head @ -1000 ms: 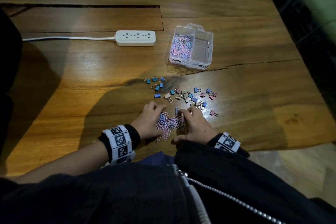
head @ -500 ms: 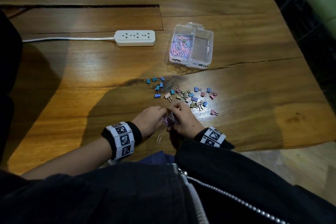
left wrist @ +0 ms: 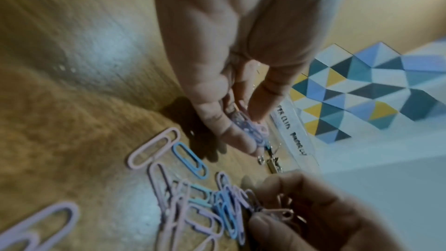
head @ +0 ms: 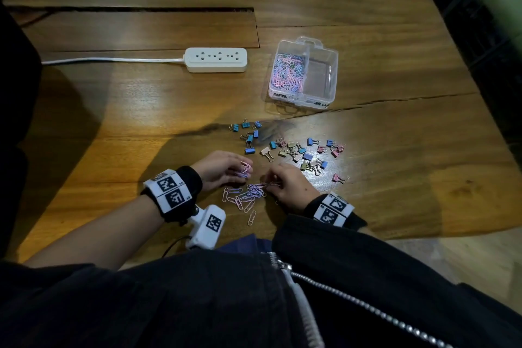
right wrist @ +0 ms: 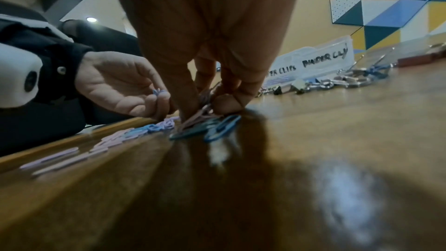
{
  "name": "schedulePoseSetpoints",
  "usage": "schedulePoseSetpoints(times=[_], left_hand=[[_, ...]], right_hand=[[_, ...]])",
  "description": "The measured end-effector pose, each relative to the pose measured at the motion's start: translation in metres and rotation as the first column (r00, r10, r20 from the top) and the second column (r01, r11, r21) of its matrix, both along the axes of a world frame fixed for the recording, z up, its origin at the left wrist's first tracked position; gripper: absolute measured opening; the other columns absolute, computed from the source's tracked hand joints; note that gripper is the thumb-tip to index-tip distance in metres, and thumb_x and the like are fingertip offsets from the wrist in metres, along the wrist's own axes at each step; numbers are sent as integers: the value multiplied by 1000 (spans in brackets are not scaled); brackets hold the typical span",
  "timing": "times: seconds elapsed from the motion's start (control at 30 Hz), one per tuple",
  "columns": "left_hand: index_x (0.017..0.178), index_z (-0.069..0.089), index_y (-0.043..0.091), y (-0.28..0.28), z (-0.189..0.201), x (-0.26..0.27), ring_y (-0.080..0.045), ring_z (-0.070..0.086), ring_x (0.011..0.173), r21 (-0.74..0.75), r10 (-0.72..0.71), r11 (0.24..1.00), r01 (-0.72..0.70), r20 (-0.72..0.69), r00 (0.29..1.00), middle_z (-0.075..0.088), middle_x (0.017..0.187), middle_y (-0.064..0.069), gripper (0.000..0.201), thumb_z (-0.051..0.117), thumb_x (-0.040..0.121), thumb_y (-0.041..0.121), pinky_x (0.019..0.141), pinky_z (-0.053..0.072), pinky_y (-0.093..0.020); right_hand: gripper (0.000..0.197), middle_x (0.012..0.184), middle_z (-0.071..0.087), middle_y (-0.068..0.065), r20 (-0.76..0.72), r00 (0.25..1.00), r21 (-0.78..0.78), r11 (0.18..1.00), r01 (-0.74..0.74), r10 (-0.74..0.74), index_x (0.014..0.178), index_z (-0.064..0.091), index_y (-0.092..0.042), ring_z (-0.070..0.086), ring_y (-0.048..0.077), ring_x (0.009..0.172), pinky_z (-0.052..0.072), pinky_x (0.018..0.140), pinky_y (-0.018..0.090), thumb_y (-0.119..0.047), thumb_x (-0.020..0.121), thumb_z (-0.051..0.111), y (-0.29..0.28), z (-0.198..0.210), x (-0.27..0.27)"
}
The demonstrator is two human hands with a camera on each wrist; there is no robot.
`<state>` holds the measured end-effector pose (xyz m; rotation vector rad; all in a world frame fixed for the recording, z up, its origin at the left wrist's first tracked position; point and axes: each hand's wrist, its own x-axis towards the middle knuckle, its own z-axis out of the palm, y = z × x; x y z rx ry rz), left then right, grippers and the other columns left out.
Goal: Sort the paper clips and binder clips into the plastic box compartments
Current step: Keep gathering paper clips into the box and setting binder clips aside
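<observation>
Fingers of left hand (head: 219, 169) pinch a few paper clips (head: 245, 169); right hand (head: 288, 186) pinches clips at the loose pile (head: 248, 195) near the tabletop's front edge. Plastic box (head: 330, 76) reads "BINDER CLIPS" on its empty right compartment, left one holds paper clips; binder clips (head: 296, 151) lie between box and hands.

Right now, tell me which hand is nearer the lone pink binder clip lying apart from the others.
Right. The right hand sits just left of the pink binder clip, pinching paper clips from the pile; the left hand is farther left, beyond that pile, holding a few paper clips.
</observation>
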<state>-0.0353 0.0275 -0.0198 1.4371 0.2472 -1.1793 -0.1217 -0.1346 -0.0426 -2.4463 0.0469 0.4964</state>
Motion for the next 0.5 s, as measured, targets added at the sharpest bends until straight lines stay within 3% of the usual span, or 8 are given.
schedulePoseSetpoints(times=[0.1,0.2,0.3,0.37,0.43,0.5], left_hand=[[83,54,2,-1,3,0,-18,51,68,-49,60,997,-62,-53,997,53,80,-11,22,33,90,0,60,48,-23],[71,46,11,-3,3,-2,-13,43,60,-9,-28,1000,28,6,1000,46,71,-4,23,39,92,14,55,38,-21],[67,47,14,-6,2,-5,-9,40,53,202,-285,947,250,169,944,44,63,0,25,49,91,18,47,35,-15],[66,44,16,-7,0,-10,-8,40,54,326,-475,865,383,284,833,44,64,3,27,53,90,23,49,35,-15],[83,48,18,-7,1,-18,-7,46,65,439,-639,762,477,388,664,51,79,2,20,63,83,32,59,39,-18],[121,42,18,-7,-2,-26,-13,54,100,607,-826,563,561,415,380,54,114,-1,63,73,71,41,83,46,-26]], right_hand=[[18,110,55,7,-25,1000,4,1000,-11,11,103,62,-10,49,20,104,42,97,34,-11,85,57,-1,0,1],[18,113,51,8,-52,995,60,994,89,-86,103,62,-7,47,19,108,43,97,31,-7,87,53,-5,5,4],[10,94,54,-1,-208,935,309,888,342,-288,84,60,-13,53,12,89,48,75,17,-6,87,54,-14,17,5],[19,82,58,-1,-381,858,489,713,503,-344,76,57,-16,56,12,77,48,65,19,-1,86,52,-21,23,4],[23,79,59,3,-471,800,595,537,598,-371,75,57,-13,56,14,74,47,68,23,6,85,49,-29,26,4],[25,79,59,4,-520,775,654,417,631,-358,78,57,-10,56,11,72,47,65,19,11,85,44,-35,27,5]])
